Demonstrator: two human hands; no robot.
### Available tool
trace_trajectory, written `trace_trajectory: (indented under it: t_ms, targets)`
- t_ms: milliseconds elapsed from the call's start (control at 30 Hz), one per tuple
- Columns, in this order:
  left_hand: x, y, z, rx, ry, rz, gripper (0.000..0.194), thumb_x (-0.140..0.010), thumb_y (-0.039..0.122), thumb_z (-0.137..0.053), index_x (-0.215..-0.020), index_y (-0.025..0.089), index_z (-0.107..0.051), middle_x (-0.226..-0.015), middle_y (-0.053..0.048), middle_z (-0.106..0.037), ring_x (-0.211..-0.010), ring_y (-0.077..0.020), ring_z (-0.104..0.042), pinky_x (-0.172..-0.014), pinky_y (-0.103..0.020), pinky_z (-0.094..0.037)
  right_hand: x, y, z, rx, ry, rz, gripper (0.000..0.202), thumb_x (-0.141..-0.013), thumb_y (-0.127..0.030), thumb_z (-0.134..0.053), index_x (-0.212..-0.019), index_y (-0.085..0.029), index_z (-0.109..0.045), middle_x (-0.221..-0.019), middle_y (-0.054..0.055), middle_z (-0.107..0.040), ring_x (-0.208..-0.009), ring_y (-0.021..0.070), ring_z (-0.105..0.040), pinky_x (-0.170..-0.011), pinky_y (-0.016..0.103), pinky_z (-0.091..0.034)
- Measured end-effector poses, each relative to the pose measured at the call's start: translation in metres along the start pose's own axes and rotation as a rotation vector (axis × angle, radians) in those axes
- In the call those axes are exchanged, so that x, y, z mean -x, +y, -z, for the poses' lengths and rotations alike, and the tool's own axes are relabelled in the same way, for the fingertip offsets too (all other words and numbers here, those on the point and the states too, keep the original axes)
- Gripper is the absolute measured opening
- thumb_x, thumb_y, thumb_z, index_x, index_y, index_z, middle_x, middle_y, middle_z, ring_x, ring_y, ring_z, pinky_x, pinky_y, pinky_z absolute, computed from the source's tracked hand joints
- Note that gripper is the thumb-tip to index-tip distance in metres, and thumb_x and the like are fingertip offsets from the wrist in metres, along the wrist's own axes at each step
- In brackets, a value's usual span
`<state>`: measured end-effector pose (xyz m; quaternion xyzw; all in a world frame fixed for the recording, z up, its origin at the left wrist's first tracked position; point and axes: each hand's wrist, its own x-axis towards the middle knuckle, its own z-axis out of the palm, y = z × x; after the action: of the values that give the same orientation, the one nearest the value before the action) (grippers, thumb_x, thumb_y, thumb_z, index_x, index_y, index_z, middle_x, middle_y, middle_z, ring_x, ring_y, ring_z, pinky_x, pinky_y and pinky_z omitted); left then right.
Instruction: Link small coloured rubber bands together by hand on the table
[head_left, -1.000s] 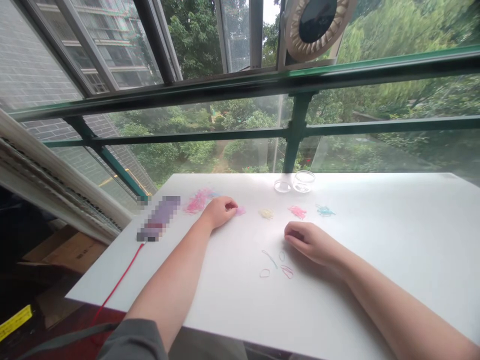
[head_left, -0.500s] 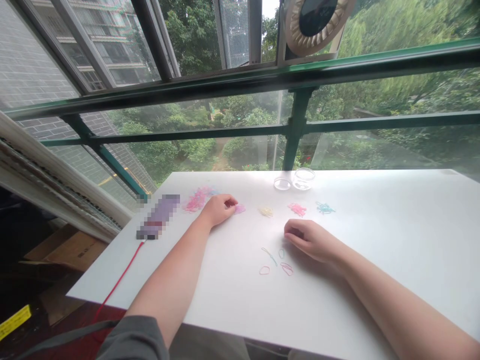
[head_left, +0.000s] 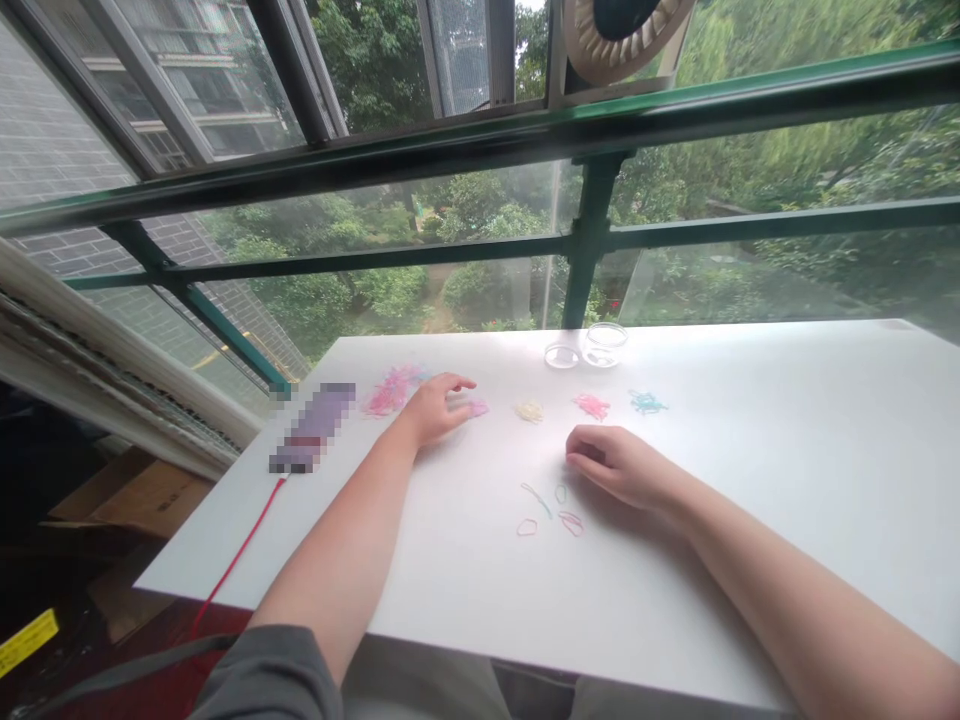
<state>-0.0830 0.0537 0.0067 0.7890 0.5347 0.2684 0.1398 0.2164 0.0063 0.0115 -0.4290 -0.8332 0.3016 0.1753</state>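
Note:
My left hand (head_left: 435,408) is open, its thumb and fingers spread around a small purple pile of rubber bands (head_left: 478,408). Behind its wrist lies a larger mixed heap of bands (head_left: 391,390), mostly pink. Further right come small piles of yellow bands (head_left: 529,411), pink bands (head_left: 592,406) and teal bands (head_left: 648,402). My right hand (head_left: 619,462) rests on the table with its fingers curled in, below the pink pile; nothing shows in its grip. Several loose bands, among them a pink loop (head_left: 527,527) and a green loop (head_left: 561,494), lie to its left.
Two clear round containers, a shallow dish (head_left: 562,357) and a taller jar (head_left: 604,346), stand at the back edge of the white table (head_left: 787,420). A blurred-out phone (head_left: 313,430) with a red cable (head_left: 240,550) lies at left. Green window railings (head_left: 592,230) border the back.
The fingers of my left hand have spread apart beside the purple pile, where they were pinched together. My right hand has stayed in place. The view has tilted slightly downward.

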Motion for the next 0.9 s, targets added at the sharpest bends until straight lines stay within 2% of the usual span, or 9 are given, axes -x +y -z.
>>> trace_trajectory:
  t_ms: [100, 233, 367, 600, 767, 833, 900]
  targets:
    - [0.002, 0.002, -0.001, -0.001, -0.055, -0.022, 0.051, -0.066, 0.033, -0.065, -0.114, 0.018, -0.058, -0.116, -0.009, -0.060, -0.102, -0.0220, -0.057, -0.093, -0.035, -0.045, 0.000, -0.001, 0.001, -0.010, -0.002, 0.002, 0.012, -0.081, -0.026, -0.046, -0.072, -0.019, -0.051, -0.063, -0.001, -0.052, -0.057, 0.0114, -0.044, -0.055, 0.024, -0.035]
    - [0.002, 0.005, -0.005, 0.006, -0.048, 0.035, 0.037, -0.073, 0.033, -0.060, -0.106, 0.019, -0.062, -0.106, -0.007, -0.065, -0.093, -0.0191, -0.060, -0.088, -0.033, -0.047, 0.000, -0.001, 0.000, -0.008, -0.004, 0.007, 0.012, -0.081, -0.026, -0.045, -0.073, -0.019, -0.052, -0.064, -0.001, -0.053, -0.057, 0.0119, -0.045, -0.055, 0.025, -0.035]
    - [0.000, 0.008, -0.008, 0.012, -0.032, 0.034, 0.028, -0.075, 0.032, -0.058, -0.099, 0.018, -0.064, -0.099, -0.006, -0.068, -0.087, -0.0172, -0.061, -0.083, -0.030, -0.049, -0.001, 0.001, -0.001, -0.009, -0.002, 0.012, 0.012, -0.080, -0.025, -0.046, -0.073, -0.019, -0.052, -0.065, 0.000, -0.055, -0.058, 0.0122, -0.046, -0.056, 0.025, -0.036]
    - [-0.001, 0.011, -0.010, -0.014, -0.026, 0.026, 0.027, -0.076, 0.030, -0.056, -0.099, 0.018, -0.064, -0.098, -0.005, -0.066, -0.087, -0.0169, -0.060, -0.082, -0.029, -0.048, -0.001, 0.001, 0.001, -0.001, 0.009, 0.007, 0.013, -0.081, -0.027, -0.046, -0.074, -0.019, -0.053, -0.064, 0.000, -0.054, -0.056, 0.0112, -0.045, -0.054, 0.024, -0.035]
    - [-0.003, 0.022, -0.010, -0.043, 0.010, -0.091, 0.031, -0.075, 0.031, -0.056, -0.102, 0.017, -0.063, -0.101, -0.007, -0.063, -0.095, -0.0193, -0.056, -0.084, -0.031, -0.046, 0.000, -0.002, 0.005, 0.033, -0.039, -0.010, 0.014, -0.079, -0.027, -0.049, -0.076, -0.018, -0.059, -0.064, 0.000, -0.057, -0.056, 0.0108, -0.046, -0.055, 0.024, -0.035]
    - [-0.002, 0.032, -0.011, -0.012, -0.005, -0.154, 0.030, -0.075, 0.032, -0.056, -0.101, 0.017, -0.063, -0.097, -0.007, -0.063, -0.089, -0.0175, -0.057, -0.080, -0.029, -0.046, 0.000, -0.004, 0.007, 0.055, -0.075, -0.007, 0.014, -0.078, -0.027, -0.051, -0.076, -0.018, -0.061, -0.063, 0.000, -0.058, -0.055, 0.0107, -0.047, -0.055, 0.023, -0.035]
    - [0.001, 0.043, -0.013, 0.023, -0.071, -0.177, 0.028, -0.076, 0.032, -0.056, -0.099, 0.017, -0.063, -0.088, -0.005, -0.064, -0.076, -0.0142, -0.056, -0.073, -0.027, -0.045, 0.001, -0.006, 0.010, 0.067, -0.115, 0.006, 0.013, -0.076, -0.025, -0.053, -0.078, -0.019, -0.064, -0.064, 0.001, -0.059, -0.056, 0.0106, -0.048, -0.055, 0.023, -0.036]
